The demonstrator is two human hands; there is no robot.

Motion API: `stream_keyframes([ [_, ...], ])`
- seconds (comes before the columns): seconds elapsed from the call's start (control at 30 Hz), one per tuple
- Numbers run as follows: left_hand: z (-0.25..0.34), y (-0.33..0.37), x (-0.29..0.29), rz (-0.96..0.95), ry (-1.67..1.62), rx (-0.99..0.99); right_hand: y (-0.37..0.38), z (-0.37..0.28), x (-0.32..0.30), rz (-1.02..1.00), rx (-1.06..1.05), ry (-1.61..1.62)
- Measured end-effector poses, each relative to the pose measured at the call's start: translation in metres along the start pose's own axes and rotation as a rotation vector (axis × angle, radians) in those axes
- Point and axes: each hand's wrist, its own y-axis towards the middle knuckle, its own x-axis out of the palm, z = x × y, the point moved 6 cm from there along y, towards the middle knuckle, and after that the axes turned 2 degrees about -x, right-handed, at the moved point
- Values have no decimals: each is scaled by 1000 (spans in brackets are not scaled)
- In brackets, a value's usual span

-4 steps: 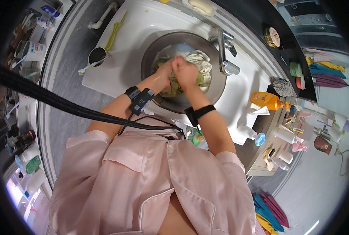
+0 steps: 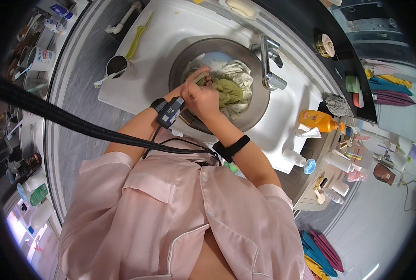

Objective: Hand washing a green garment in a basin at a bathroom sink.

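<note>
A round grey-brown basin stands in the white sink and holds water and wet fabric. Over its left side my two hands are pressed together on a bunched olive-green cloth. My right hand is closed in a fist around it. The left hand lies against the right, fingers curled about the cloth's upper end, its palm partly hidden. Beside the green cloth, a white patterned cloth lies crumpled toward the basin's right. Bluish water shows at the far side.
A chrome faucet rises right of the basin. On the sink's left are a cup with a toothbrush and a green brush. An orange bottle and a white bottle lie at the right. A black cord crosses my left forearm.
My right hand has moved left and slightly down, closing against the left hand. More of the green cloth now shows to the right of my hands.
</note>
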Motion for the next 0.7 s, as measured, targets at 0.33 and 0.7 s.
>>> stream_keyframes([
  [0.33, -9, 4, 6, 244, -125, -355, 4, 54, 7, -16, 358, -187],
  [0.7, -14, -2, 18, 283, -352, -506, -10, 75, 3, 30, 475, -251],
])
